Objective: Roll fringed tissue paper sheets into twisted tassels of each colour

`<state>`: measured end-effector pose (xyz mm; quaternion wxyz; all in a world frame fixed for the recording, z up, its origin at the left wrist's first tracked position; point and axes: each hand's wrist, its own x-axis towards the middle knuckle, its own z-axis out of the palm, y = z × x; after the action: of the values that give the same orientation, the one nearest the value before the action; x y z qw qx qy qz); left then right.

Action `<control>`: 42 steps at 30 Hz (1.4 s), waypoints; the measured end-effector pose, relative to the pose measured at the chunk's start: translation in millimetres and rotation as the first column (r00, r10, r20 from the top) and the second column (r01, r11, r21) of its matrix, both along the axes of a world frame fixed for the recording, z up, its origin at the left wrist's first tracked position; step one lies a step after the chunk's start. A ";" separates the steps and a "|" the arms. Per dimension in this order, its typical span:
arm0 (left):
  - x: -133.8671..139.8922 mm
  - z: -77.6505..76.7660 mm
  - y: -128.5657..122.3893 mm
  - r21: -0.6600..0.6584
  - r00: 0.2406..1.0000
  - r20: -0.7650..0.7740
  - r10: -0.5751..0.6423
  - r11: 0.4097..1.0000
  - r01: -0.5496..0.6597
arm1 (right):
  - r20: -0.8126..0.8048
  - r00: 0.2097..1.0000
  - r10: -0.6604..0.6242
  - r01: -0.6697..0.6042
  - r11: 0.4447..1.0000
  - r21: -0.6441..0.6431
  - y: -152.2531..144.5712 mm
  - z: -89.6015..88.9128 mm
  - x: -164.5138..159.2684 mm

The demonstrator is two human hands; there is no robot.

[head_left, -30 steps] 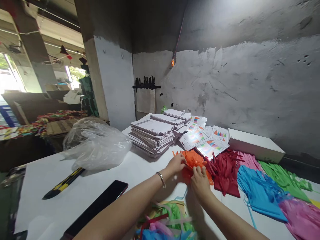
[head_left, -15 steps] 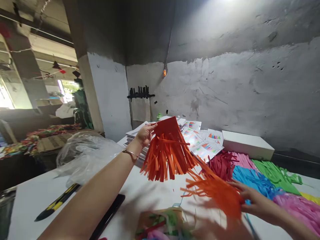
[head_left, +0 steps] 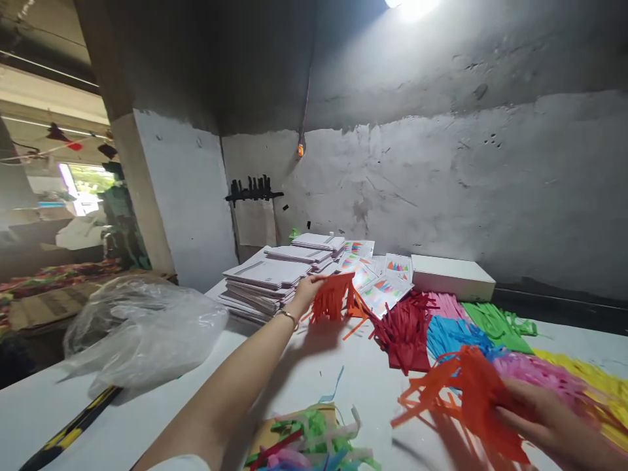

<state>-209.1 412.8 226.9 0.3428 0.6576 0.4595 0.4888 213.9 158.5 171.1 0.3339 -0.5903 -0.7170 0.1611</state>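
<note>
My left hand (head_left: pixel 305 296), with a bangle at its wrist, grips the top band of an orange-red fringed sheet (head_left: pixel 332 296) at its left end. The strips hang down close to the table beside the white stacks. Nearer to me on the right, my right hand (head_left: pixel 537 415) is closed around a second orange fringed sheet (head_left: pixel 478 389); its strips point left over the table. Dark red fringe (head_left: pixel 405 327) lies between the two sheets. Blue fringe (head_left: pixel 456 333) and pink fringe (head_left: pixel 542 373) lie just beyond my right hand, which partly covers the pink.
Stacks of white packs (head_left: pixel 267 271) and printed cards (head_left: pixel 385 291) stand at the back, beside a white box (head_left: pixel 451 275). Green fringe (head_left: pixel 500 327) and yellow fringe (head_left: pixel 583 373) lie right. A plastic bag (head_left: pixel 152 327), a yellow-black cutter (head_left: pixel 73 428) and coloured scraps (head_left: pixel 314 435) are nearer.
My left hand has lowered its orange sheet toward the table by the white stacks. The right-hand sheet has moved away from the left one, to the right. My view has turned right.
</note>
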 end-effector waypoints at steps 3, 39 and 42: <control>15.0 -14.8 -28.7 0.023 0.977 -0.175 -0.121 0.992 0.126 | 0.093 0.990 0.101 -0.095 0.993 -0.069 -14.0 -2.9 -16.7; 229.1 -49.7 -360.7 -0.484 0.527 -0.030 -0.849 0.474 0.736 | -0.200 0.980 -0.014 -0.012 0.992 -0.128 -219.7 -7.0 51.7; 277.8 -51.8 -376.9 -0.411 0.452 0.160 -0.878 0.357 0.839 | -0.185 0.981 -0.065 0.047 0.994 -0.098 -240.5 9.4 77.6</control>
<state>68.8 35.8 175.0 0.6628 0.7260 0.1583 0.0926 291.5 -81.9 180.5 0.3764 -0.6074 -0.6571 0.2400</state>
